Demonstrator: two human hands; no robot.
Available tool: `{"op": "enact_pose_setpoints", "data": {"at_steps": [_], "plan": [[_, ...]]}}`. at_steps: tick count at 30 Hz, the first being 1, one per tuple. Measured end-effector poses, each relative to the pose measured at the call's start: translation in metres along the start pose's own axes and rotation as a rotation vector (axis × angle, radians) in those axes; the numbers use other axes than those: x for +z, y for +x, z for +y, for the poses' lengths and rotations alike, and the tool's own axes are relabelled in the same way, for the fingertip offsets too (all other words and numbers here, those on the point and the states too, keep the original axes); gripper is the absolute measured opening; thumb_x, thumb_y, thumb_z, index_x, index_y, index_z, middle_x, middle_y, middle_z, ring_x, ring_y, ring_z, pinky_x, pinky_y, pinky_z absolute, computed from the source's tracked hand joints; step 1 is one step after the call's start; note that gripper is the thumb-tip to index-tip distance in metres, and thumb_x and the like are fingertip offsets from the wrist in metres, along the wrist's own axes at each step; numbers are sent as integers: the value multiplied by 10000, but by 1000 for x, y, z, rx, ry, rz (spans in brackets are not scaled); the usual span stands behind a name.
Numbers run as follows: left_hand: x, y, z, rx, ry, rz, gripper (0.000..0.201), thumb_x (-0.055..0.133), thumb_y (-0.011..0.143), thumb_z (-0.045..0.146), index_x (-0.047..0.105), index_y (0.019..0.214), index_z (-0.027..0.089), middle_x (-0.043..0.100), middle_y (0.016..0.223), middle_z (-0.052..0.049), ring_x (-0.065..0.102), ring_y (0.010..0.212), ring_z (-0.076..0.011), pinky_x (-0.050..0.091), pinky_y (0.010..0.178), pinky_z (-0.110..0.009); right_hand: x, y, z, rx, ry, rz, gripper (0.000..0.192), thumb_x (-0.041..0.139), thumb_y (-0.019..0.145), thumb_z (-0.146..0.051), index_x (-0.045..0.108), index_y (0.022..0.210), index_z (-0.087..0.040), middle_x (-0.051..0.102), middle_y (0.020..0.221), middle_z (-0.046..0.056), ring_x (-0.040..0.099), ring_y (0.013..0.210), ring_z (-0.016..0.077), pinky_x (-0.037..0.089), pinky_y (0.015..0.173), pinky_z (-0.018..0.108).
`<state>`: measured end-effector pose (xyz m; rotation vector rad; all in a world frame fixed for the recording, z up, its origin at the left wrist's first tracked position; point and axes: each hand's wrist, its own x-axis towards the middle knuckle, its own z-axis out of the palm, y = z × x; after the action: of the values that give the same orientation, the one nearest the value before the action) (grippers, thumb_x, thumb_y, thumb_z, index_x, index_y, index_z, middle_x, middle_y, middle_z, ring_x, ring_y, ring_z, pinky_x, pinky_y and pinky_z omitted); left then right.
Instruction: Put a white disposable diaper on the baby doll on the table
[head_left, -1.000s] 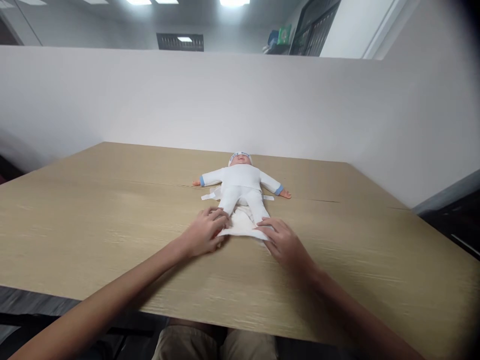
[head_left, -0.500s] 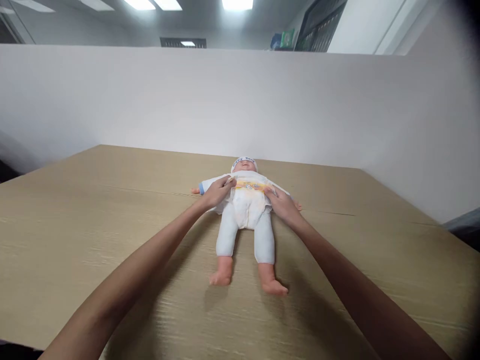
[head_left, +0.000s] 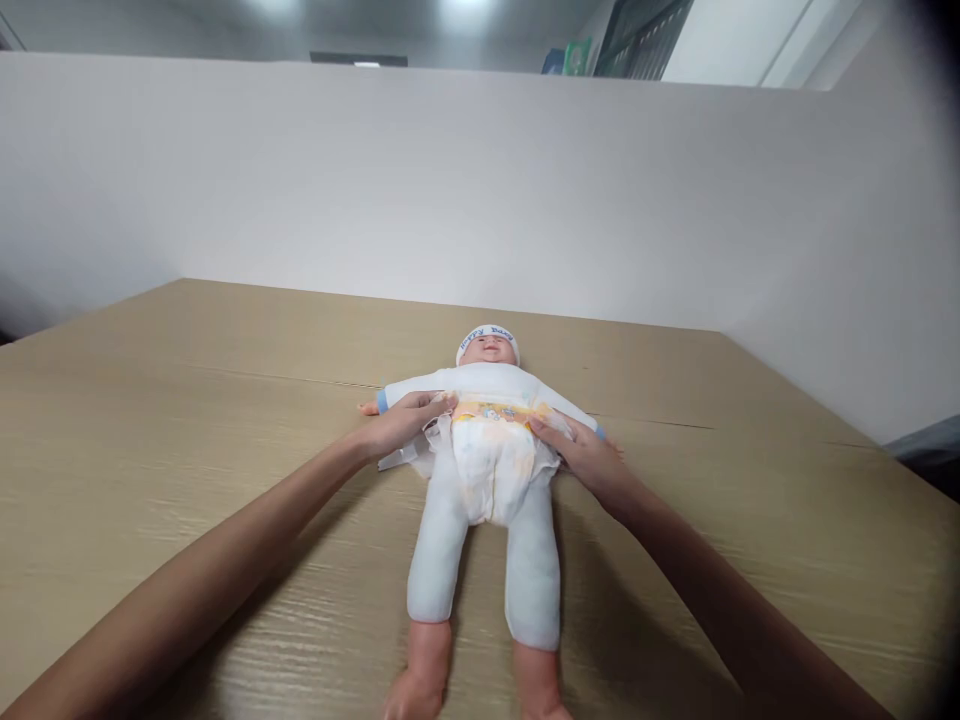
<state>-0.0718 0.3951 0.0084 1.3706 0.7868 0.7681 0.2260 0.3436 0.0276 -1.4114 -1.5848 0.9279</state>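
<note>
One doll [head_left: 487,440] lies on its back near the middle of the wooden table [head_left: 187,400], head toward the white partition wall [head_left: 300,170] and feet toward the person; one diaper [head_left: 491,465] is folded up over its belly, the yellow printed band lying across the waist; the left hand [head_left: 401,425] presses at the doll's side by the band's end, its grip pinched on the diaper's edge, where a white tab [head_left: 397,458] sticks out loose just beside it; the right hand [head_left: 581,450] holds the opposite side flat against the hip, fingers curled on the diaper's wing, though whether a tab is caught under them I cannot tell; the step in hand looks to be the fastening of the diaper at the waist, front panel already up and the sides not yet closed; the next move would call for drawing each side tab snug across the front band and pressing it down evenly, without shifting the doll; counted: one doll, one diaper, one cap [head_left: 487,335] on its head, two bare feet at the near edge, two hands.
</note>
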Motion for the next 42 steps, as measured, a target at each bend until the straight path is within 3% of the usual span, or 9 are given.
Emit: {"op": "enact_pose_setpoints", "data": {"at_steps": [5, 7, 12, 17, 23, 29, 35, 38, 42], "plan": [[-5, -14, 15, 13, 46, 131, 388, 716, 951, 448, 694, 1273, 233, 749, 1089, -50, 676, 920, -199, 518, 807, -318, -21, -10, 15, 35, 82, 45, 566, 799, 792, -722, 721, 1067, -234, 818, 1018, 88, 762, 902, 279, 629, 738, 382], [-6, -16, 23, 36, 120, 228, 343, 639, 954, 320, 691, 1285, 245, 752, 1217, -53, 672, 1018, -204, 523, 898, -344, -29, -16, 25, -14, 59, 112, 559, 788, 796, -720, 690, 1043, -229, 804, 983, 98, 748, 858, 255, 610, 705, 361], [21, -19, 51, 238, 484, 381, 279, 521, 997, 265, 704, 1207, 246, 730, 1354, -45, 633, 1202, -242, 489, 1067, -420, -36, -40, 49, -122, -384, 256, 417, 638, 940, -631, 714, 1032, -231, 762, 875, 67, 684, 736, 222, 541, 722, 372], [79, -7, 64, 488, 906, 244, 237, 525, 1069, 342, 715, 1183, 257, 742, 1277, -51, 601, 1253, -284, 457, 1119, -474, -30, -48, 61, -162, -584, 255, 403, 604, 938, -623, 712, 1014, -242, 700, 762, 30, 657, 726, 246, 472, 706, 368], [111, 10, 50, 467, 1256, 141, 297, 564, 1072, 469, 759, 1135, 254, 730, 1238, -70, 547, 1206, -336, 443, 1063, -526, -27, -43, 69, -69, -528, 256, 365, 664, 869, -621, 584, 890, -266, 629, 686, -15, 635, 710, 233, 435, 702, 343], [110, 11, 41, 469, 1271, 148, 468, 721, 922, 663, 761, 1212, 297, 690, 1293, -73, 512, 1231, -370, 401, 1098, -554, -30, -42, 66, 5, -354, 193, 490, 695, 814, -705, 517, 690, -266, 498, 591, -40, 461, 595, 179, 316, 604, 311], [109, 14, 39, 447, 1225, 154, 505, 804, 842, 645, 749, 1198, 289, 674, 1315, -109, 492, 1237, -416, 376, 1084, -589, -42, -39, 41, -17, -151, 97, 525, 569, 886, -738, 514, 665, -265, 442, 605, -37, 435, 612, 174, 362, 594, 299], [110, 15, 39, 438, 1217, 146, 519, 804, 833, 648, 737, 1187, 275, 669, 1325, -120, 484, 1241, -427, 366, 1087, -599, -36, -32, 21, -23, -85, 61, 469, 541, 925, -662, 490, 676, -268, 379, 587, -56, 373, 571, 160, 330, 561, 297], [111, 14, 40, 416, 1143, 165, 757, 833, 786, 606, 583, 1405, 249, 681, 1334, -124, 489, 1259, -435, 373, 1078, -592, -16, -13, -1, -72, -52, 0, 415, 595, 918, -588, 510, 688, -254, 453, 628, -53, 419, 614, 153, 364, 610, 297]]}}
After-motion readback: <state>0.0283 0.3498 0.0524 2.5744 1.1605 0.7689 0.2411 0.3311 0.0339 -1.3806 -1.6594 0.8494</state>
